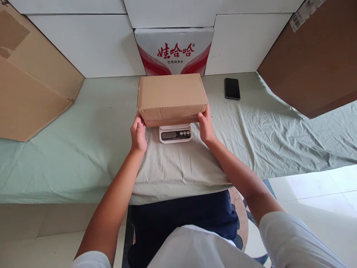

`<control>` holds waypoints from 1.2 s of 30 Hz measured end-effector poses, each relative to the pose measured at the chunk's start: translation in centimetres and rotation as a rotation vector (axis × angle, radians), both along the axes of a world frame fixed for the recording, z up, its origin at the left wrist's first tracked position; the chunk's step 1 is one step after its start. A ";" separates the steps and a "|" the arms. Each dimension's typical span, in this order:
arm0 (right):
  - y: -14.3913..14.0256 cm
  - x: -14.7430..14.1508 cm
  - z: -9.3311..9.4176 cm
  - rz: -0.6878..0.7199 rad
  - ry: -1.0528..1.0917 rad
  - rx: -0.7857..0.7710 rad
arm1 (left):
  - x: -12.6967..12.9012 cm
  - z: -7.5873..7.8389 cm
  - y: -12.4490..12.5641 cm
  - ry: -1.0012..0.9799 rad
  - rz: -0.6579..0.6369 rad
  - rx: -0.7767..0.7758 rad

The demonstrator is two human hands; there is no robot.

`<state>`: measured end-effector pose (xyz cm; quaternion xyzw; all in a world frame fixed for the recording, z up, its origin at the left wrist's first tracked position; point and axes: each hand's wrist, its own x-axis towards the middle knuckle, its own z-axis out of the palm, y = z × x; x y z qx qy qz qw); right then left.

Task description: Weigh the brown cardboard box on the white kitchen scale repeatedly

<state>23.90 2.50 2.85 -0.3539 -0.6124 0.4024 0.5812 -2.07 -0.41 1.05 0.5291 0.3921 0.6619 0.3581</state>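
Both my hands grip a closed brown cardboard box (pixel 173 93) from its two sides. At its near left corner is my left hand (pixel 138 134), the fingers partly hidden behind the box. My right hand (pixel 205 124) holds the near right corner, with the thumb on the front face. Below the box sits a small white digital kitchen scale (pixel 175 134), mostly covered by it; only the front panel with display and buttons shows. Whether the box rests on the scale or is held just over it, I cannot tell.
A pale green cloth (pixel 108 149) covers the table. A black phone (pixel 232 88) lies at the right. Behind the box stands a white and red carton (pixel 175 50) against white panels. Large cardboard sheets stand at the left (pixel 41 85) and right (pixel 312 63).
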 end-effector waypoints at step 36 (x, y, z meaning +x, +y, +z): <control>2.4 1.7 -1.9 -0.136 0.125 -0.063 | -2.3 -0.6 0.8 -0.071 0.043 0.019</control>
